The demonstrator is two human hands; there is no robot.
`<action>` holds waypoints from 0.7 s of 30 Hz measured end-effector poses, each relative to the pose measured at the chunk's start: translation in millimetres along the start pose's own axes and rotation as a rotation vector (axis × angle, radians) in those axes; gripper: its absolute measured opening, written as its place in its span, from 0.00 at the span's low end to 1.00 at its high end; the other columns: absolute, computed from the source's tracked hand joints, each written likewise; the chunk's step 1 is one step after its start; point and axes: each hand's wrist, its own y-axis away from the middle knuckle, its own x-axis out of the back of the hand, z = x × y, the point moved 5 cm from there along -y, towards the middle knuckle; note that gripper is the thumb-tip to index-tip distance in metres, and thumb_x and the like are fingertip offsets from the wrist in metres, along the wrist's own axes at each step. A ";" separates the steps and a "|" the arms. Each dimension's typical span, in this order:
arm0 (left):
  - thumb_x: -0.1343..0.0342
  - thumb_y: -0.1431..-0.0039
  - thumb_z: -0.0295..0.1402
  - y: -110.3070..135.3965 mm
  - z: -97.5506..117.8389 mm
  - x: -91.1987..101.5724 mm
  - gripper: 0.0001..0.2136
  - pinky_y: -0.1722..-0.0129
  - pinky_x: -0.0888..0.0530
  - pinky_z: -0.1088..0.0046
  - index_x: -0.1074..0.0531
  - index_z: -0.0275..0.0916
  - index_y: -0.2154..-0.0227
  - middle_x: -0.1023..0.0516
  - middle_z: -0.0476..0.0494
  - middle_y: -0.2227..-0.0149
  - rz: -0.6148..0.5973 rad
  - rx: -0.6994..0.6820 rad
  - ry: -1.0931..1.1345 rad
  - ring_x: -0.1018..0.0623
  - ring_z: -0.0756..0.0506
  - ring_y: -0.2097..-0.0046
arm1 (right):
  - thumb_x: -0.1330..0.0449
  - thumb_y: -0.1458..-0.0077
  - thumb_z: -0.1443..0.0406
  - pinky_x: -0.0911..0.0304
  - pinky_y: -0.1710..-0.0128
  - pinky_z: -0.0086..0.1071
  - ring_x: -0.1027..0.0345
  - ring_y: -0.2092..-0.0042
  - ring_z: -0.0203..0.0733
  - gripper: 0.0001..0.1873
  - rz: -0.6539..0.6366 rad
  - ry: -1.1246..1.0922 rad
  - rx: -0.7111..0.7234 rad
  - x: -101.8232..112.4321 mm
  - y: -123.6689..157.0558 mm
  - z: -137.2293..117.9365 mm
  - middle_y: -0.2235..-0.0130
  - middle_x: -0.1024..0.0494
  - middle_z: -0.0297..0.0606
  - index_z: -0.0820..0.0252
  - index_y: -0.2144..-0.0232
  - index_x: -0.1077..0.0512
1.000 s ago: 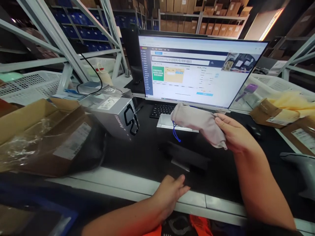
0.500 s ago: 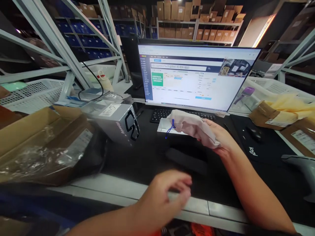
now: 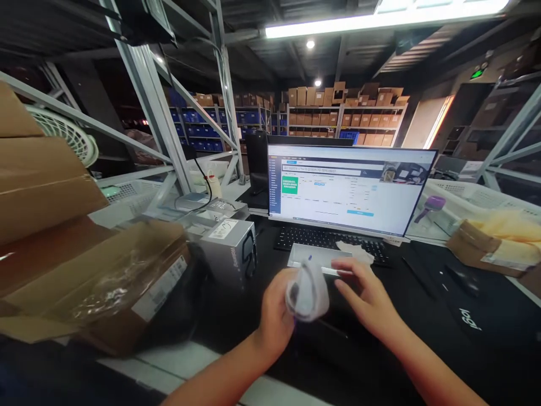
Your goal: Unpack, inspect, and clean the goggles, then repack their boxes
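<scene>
My left hand is closed around a pale grey cloth drawstring pouch. One end of the pouch points toward me; it is blurred, and what it holds inside cannot be made out. To its right, my right hand is held open, thumb and fingers apart, with nothing in it. Just behind both hands lies a shallow white box, partly covered by the pouch and the right fingers. A crumpled white piece rests on the keyboard beyond the right hand.
A grey printed box stands left of my hands. Further left is an open cardboard carton with clear plastic wrap inside. Ahead stands a monitor. At right are a mouse, a pen and a small carton with yellow material.
The pouch has passed from my right hand to my left and turned end-on. My right hand has opened beside it. The view has tilted upward, showing the ceiling lights.
</scene>
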 end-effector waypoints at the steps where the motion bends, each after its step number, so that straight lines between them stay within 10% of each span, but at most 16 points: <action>1: 0.34 0.47 0.40 -0.8 3.3 7.3 0.10 0.49 0.27 0.61 0.18 0.42 0.63 0.18 0.38 0.59 -0.001 -0.080 -0.076 0.21 0.37 0.55 | 0.41 0.38 0.62 0.32 0.45 0.44 0.30 0.46 0.48 0.12 0.040 0.051 0.059 9.0 2.6 -8.9 0.49 0.24 0.40 0.49 0.52 0.27; 7: 0.40 0.41 0.29 0.5 1.8 24.9 0.11 0.52 0.28 0.63 0.18 0.49 0.58 0.15 0.43 0.59 -0.020 -0.383 -0.466 0.19 0.40 0.57 | 0.39 0.41 0.68 0.29 0.48 0.43 0.29 0.48 0.49 0.19 -0.010 0.319 0.377 16.0 27.0 -60.1 0.47 0.26 0.42 0.45 0.49 0.28; 21: 0.42 0.42 0.22 11.6 13.5 6.2 0.16 0.58 0.30 0.68 0.20 0.47 0.56 0.15 0.43 0.58 -0.154 -0.673 -0.701 0.18 0.43 0.58 | 0.42 0.45 0.73 0.24 0.57 0.39 0.25 0.53 0.47 0.19 -0.091 0.700 0.359 -4.9 21.2 -52.3 0.45 0.28 0.49 0.54 0.52 0.26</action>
